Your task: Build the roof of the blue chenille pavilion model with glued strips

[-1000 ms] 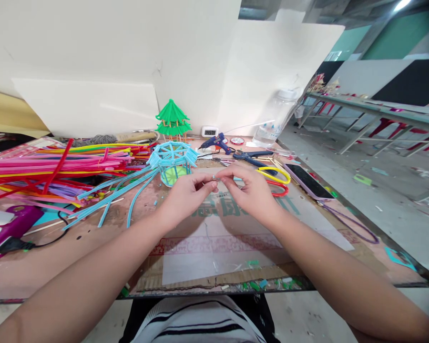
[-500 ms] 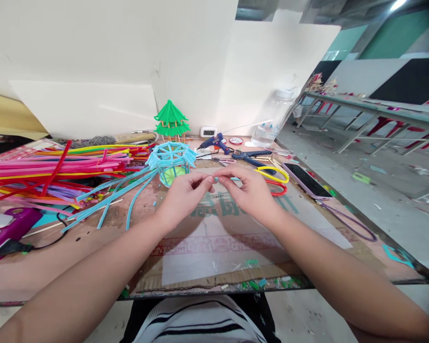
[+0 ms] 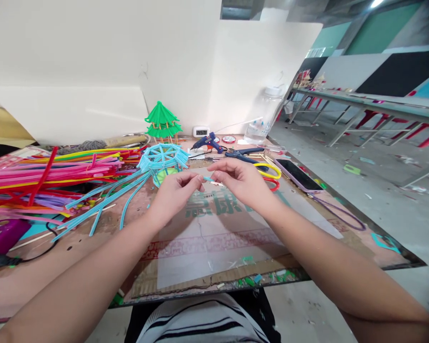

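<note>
Light-blue pipe-cleaner piece, held just above the desk between left hand and right hand, joined to nothing in sight. Under the hands, across cardboard, a translucent printed sheet. To the left, a wide heap of mixed-colour pipe cleaners, and nearer the middle a sheaf of loose light-blue stems, long and apparently uncut. At the far end of that sheaf, a light-blue pavilion-like frame: done, as far as visible, a ring of posts, a spoked roof and a pale-green floor; judged only partway along, given open gaps between the spokes. Behind, a green two-tier pagoda model, with roofs fully covered, seemingly complete. Farther right, a blue glue gun, well apart from the hands. Left fingers pinched together on one end of the piece; right fingers at the other end, forefinger arched above the thumb, firmly closed or not impossible to tell. Between them, only a short stretch of blue showing, judged as not yet fixed in place.
</note>
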### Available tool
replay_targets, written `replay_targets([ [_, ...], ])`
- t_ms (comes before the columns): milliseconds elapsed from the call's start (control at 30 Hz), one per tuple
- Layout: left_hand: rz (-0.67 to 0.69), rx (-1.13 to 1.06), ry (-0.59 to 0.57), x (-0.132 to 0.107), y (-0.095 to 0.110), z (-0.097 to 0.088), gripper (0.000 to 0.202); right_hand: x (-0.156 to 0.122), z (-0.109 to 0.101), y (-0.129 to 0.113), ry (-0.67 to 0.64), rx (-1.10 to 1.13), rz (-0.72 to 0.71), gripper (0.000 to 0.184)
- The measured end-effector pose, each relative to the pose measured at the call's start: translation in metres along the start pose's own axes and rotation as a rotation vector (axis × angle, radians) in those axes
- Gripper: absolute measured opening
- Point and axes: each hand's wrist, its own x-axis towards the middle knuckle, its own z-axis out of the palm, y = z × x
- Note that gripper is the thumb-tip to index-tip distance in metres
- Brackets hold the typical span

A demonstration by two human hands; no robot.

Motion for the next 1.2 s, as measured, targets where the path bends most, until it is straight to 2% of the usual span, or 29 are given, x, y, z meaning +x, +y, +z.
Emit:
replay_targets([
  [433,-0.068,-0.025,-0.019,0.002,-0.003,-0.001,0.035,0.002,0.0,0.008,0.005,-0.05,-0.024,0.011],
  [733,-0.085,-0.018,-0.022,0.003,-0.005,-0.001,0.035,0.004,-0.003,0.006,-0.114,-0.225,0.04,0.017],
  [833,-0.08,0.055,-0.048,0.005,-0.012,0.001,0.037,0.005,-0.003,0.012,-0.101,-0.288,0.03,0.016],
  [933,0.012,0.234,-0.058,0.005,-0.022,0.003,0.03,0.006,-0.007,0.02,-0.053,-0.438,-0.032,0.013],
  [1000,0.117,0.381,-0.045,0.004,-0.026,0.004,0.035,0.006,-0.008,0.024,-0.073,-0.514,-0.044,0.012],
  [1067,0.226,0.482,-0.032,0.001,-0.027,0.004,0.038,0.005,-0.006,0.024,-0.118,-0.518,-0.028,0.011],
  [1200,0.365,0.585,-0.035,-0.001,-0.022,0.003,0.026,0.002,0.003,0.018,-0.181,-0.414,-0.033,0.014],
])
